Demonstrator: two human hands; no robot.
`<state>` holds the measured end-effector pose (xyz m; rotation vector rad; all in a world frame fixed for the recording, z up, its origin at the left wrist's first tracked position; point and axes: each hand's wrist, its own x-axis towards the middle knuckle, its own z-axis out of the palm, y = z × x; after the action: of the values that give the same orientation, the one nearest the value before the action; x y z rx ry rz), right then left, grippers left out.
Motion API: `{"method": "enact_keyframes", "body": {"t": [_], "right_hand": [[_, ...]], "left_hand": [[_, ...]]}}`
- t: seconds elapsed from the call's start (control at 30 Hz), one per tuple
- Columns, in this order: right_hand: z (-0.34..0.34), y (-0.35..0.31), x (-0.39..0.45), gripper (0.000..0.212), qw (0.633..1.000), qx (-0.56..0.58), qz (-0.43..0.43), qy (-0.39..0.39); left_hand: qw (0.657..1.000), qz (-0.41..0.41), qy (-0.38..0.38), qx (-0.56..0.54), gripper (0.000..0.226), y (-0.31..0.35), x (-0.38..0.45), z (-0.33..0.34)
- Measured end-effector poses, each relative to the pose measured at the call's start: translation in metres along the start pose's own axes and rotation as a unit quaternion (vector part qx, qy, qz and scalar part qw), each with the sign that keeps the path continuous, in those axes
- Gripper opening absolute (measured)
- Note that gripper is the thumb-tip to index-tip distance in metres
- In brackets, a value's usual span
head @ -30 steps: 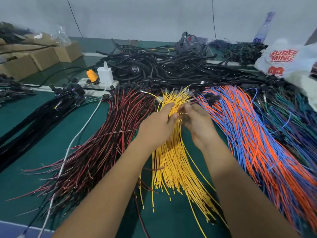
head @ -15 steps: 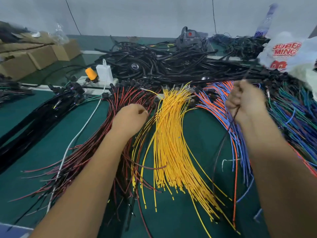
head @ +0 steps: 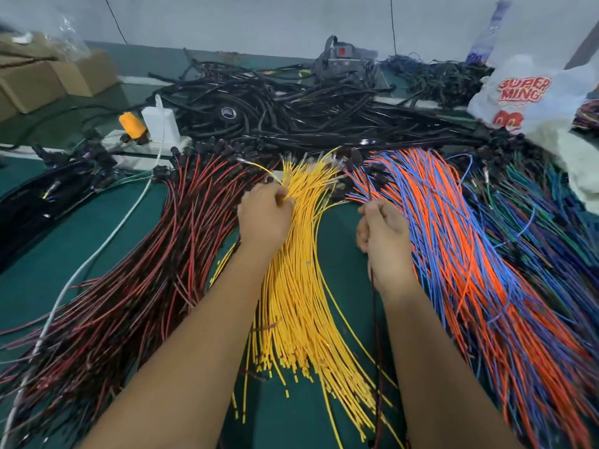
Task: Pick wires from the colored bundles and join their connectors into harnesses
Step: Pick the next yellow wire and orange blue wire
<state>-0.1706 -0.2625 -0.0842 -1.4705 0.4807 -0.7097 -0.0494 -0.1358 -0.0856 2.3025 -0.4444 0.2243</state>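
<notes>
On the green table lie fanned bundles: red-and-black wires [head: 146,270] at left, yellow wires [head: 298,303] in the middle, orange-and-blue wires [head: 453,254] at right, green-and-blue wires [head: 534,222] at far right. My left hand [head: 264,215] sits at the top of the yellow bundle, fingertips pinching yellow wires. My right hand [head: 381,228] is curled between the yellow and orange-blue bundles and grips a thin dark wire [head: 373,306]. That wire sticks up above the fist and trails down along my forearm.
A heap of black cables [head: 291,108] fills the back. A white charger [head: 160,121] and an orange plug [head: 131,124] stand back left, with a white cord [head: 97,254] crossing the table. Cardboard boxes [head: 48,79] sit far left, a plastic bag [head: 525,92] back right.
My left hand moved right from the red-and-black bundle to the top of the yellow wires. My right hand came down and left with the dark wire, off the orange-and-blue bundle.
</notes>
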Motion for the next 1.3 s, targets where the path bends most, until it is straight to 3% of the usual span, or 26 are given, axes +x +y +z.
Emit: {"method": "enact_keyframes", "body": {"t": [0.17,0.43,0.53,0.63,0.73,0.83,1.03,1.23,1.3], "right_hand": [[0.006,-0.006,-0.008,0.021,1.0,-0.01,-0.011,0.025],[0.006,-0.001,-0.009,0.023,0.998,-0.022,0.007,0.06],[0.006,-0.001,-0.006,0.024,0.998,-0.006,0.015,0.055],[0.01,-0.003,-0.005,0.024,0.998,0.011,0.002,0.059],[0.009,-0.004,-0.005,0.023,0.997,0.043,0.006,0.066],[0.008,-0.007,-0.005,0.02,0.996,0.056,0.007,0.062],[0.008,-0.007,-0.006,0.03,0.998,0.051,0.0,0.045],[0.009,-0.003,-0.004,0.029,0.999,0.018,0.007,0.042],[0.008,-0.002,-0.003,0.031,1.0,-0.008,-0.007,0.028]], "left_hand": [[0.993,0.034,0.055,-0.097,0.023,-0.006,-0.006,-0.007],[0.991,0.006,0.101,-0.087,0.021,0.009,-0.002,-0.018],[0.98,-0.034,0.058,-0.186,0.02,0.029,-0.003,-0.024],[0.928,-0.122,-0.061,-0.346,0.015,0.051,-0.018,-0.017],[0.917,-0.104,-0.146,-0.355,0.02,0.059,-0.046,0.002],[0.943,-0.041,-0.151,-0.295,0.022,0.057,-0.058,0.014],[0.953,-0.017,-0.161,-0.257,0.017,0.054,-0.059,0.018],[0.945,-0.026,-0.173,-0.275,0.012,0.054,-0.059,0.018],[0.917,-0.083,-0.176,-0.348,0.008,0.055,-0.054,0.019]]}}
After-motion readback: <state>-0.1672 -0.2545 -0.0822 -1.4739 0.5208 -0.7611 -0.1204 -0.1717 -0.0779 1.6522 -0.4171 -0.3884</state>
